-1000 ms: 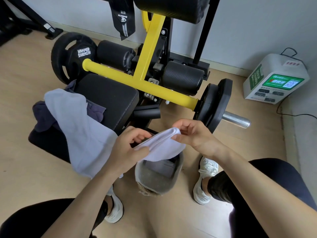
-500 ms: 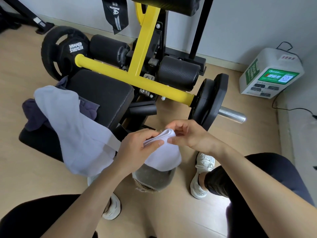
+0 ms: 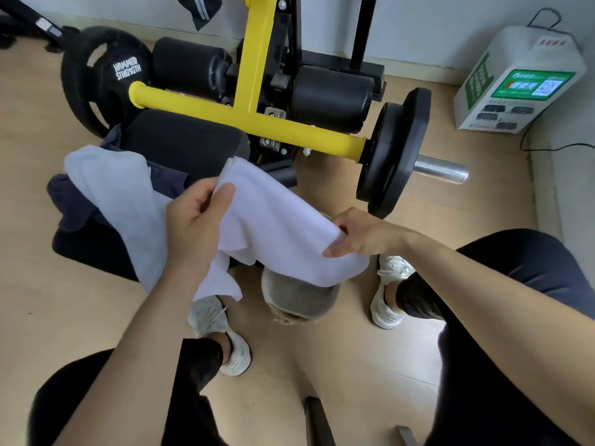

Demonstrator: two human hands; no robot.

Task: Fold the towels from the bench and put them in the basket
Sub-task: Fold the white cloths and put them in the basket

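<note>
Towel [image 3: 277,220] looks light, soft and floppy, best held at its folded ends. My left hand [image 3: 193,220] has the upper end in a pinching grip, and my right hand [image 3: 367,235] holds the lower over the basket [image 3: 299,300].

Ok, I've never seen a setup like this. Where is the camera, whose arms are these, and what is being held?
There is one picture of this moment, from a camera worn on a person's head, looking down. No machine is working here: the arms are the person's own. The left hand and right hand each grip one white towel, held between them over a grey basket on the floor. Behind is the black padded bench of a yellow weight machine. Draped on the bench are a second white towel and a dark cloth.
</note>
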